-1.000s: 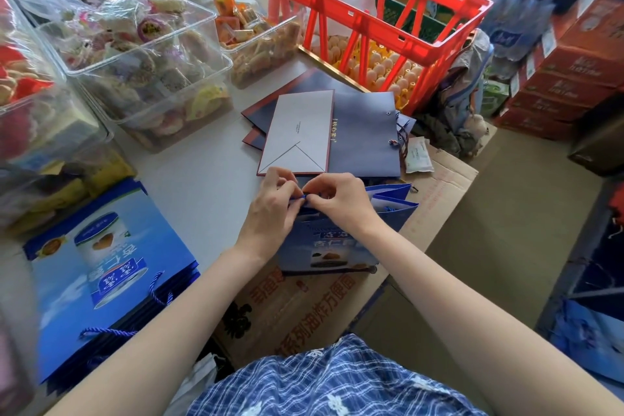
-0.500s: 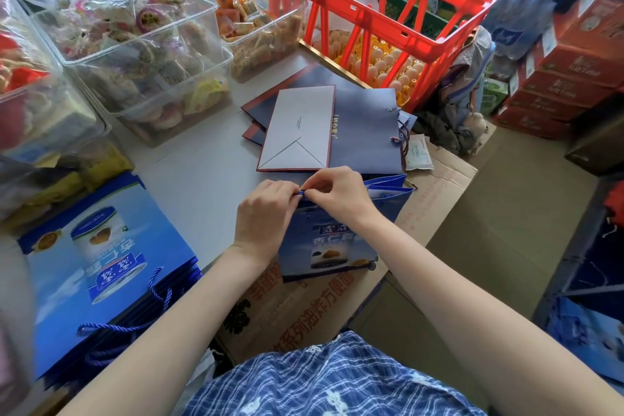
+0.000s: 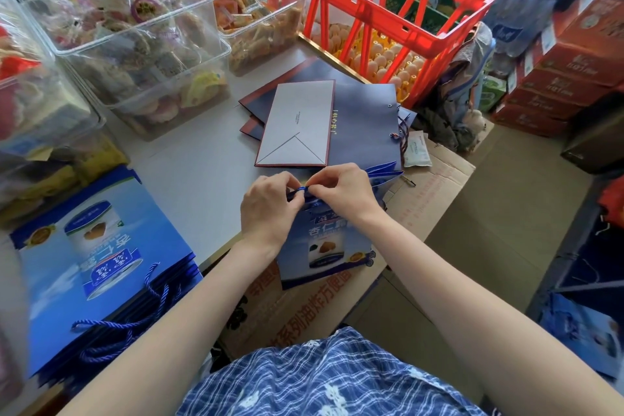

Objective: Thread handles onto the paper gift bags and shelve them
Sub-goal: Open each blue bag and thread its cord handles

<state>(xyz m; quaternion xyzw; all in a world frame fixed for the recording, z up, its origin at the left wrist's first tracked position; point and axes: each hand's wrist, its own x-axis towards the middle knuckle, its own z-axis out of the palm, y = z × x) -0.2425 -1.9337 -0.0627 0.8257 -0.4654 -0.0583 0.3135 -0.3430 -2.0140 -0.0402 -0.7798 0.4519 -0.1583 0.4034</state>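
At the far left, a stack of finished blue gift bags [image 3: 101, 253] lies flat on the grey bench [image 3: 202, 172], their blue rope handles [image 3: 111, 324] trailing toward the person. Clear tubs of wrapped snacks [image 3: 135, 44] crowd the bench behind the stack.

In the middle, the left hand [image 3: 266, 206] and the right hand [image 3: 341, 192] meet almost knuckle to knuckle over the upper edge of one blue gift bag [image 3: 324, 246]. This bag is held partly upright, its printed front facing the person, its lower edge resting on a cardboard box [image 3: 435, 186] at the bench's right end. Between the two hands a short piece of blue cord [image 3: 301, 190] shows. Each hand's grip is narrow, thumb and fingertips pinched on the cord. The cord runs crosswise, left to right, along the bag's top edge. Both hands are equally close to it, so neither has to reach. The hole it passes through is hidden behind the fingers; I cannot tell whether the cord end is through or being knotted. Judging by the pinch, the coming move is a small pull along that crosswise line.

Just beyond the hands lie flat dark navy bags [image 3: 358, 125], one showing its pale folded base. Farther right stands a red crate [image 3: 388, 10] over trays of eggs.
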